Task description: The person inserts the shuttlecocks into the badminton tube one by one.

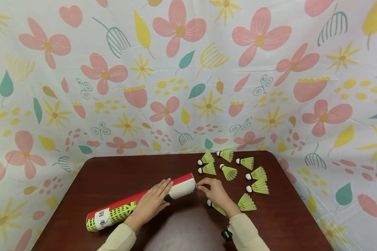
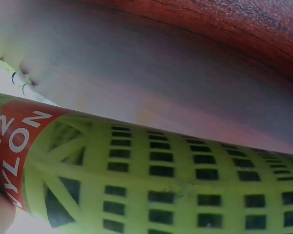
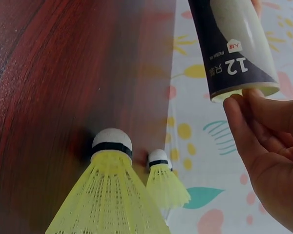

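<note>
Tube slants across the table, centre-left in head view; can't tell if its R end is lifted clear. Middle hidden under L hand, which lies along the top, fingers straight & close tog. R hand is at the tube's R end, thumb & index tips tog. at the rim; yellowish bit shows inside, but can't tell what, if anything, they pinch. L wrist view: "NYLON" print cut off, only a sliver of hand. Shuttlecocks lie R of tube, one part-hidden by R arm. Black item by R cuff unclear. Floral sheet behind.
</note>
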`<state>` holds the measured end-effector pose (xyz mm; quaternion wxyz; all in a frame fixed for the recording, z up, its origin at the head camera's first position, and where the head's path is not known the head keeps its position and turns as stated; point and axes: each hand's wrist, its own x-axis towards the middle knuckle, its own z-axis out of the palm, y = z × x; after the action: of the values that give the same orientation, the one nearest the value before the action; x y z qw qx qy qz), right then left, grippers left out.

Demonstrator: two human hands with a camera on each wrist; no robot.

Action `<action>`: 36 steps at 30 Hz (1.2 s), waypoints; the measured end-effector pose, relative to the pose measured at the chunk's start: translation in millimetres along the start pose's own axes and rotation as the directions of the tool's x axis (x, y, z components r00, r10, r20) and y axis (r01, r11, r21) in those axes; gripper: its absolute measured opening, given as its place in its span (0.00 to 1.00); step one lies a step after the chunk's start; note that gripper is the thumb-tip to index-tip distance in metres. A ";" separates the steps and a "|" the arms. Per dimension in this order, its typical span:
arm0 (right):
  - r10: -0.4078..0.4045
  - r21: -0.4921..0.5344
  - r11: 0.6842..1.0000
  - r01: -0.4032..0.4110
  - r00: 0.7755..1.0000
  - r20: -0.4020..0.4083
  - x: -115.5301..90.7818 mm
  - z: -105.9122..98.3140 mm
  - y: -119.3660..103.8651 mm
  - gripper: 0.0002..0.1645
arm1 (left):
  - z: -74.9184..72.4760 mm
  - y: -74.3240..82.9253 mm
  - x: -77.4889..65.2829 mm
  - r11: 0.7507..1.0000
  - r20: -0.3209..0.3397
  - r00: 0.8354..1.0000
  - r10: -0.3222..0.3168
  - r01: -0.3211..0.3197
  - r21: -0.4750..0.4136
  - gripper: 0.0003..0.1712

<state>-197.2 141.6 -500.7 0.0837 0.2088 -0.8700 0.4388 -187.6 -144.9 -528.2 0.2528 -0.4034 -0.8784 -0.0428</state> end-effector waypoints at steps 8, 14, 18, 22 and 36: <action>0.046 -0.028 0.999 -0.046 0.999 -0.005 -9.3 -13.6 12.8 0.08 | 0.7 1.0 -0.6 1.000 0.001 1.000 -0.002 0.002 0.012 0.49; 0.154 -0.015 0.988 -0.154 0.987 -0.036 -19.8 -35.1 23.2 0.10 | 0.6 1.4 -0.2 1.000 0.005 1.000 0.008 -0.008 0.011 0.50; 0.211 -0.006 0.977 -0.211 0.976 -0.046 -27.6 -52.5 30.0 0.12 | 0.7 0.8 0.6 1.000 -0.003 1.000 0.011 -0.011 0.005 0.51; 0.272 0.003 0.962 -0.272 0.962 -0.037 -37.7 -69.8 37.9 0.14 | 0.1 0.3 0.4 1.000 -0.010 1.000 0.015 -0.015 -0.006 0.51; 0.406 -0.053 0.912 -0.406 0.914 -0.015 -77.1 -106.0 68.4 0.22 | -1.6 -2.5 -3.7 1.000 0.015 1.000 -0.009 0.009 -0.007 0.49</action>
<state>-161.7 284.6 -512.1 -0.0018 0.0204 -0.9060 0.4228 -186.7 -149.6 -528.2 0.2445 -0.4006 -0.8819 -0.0442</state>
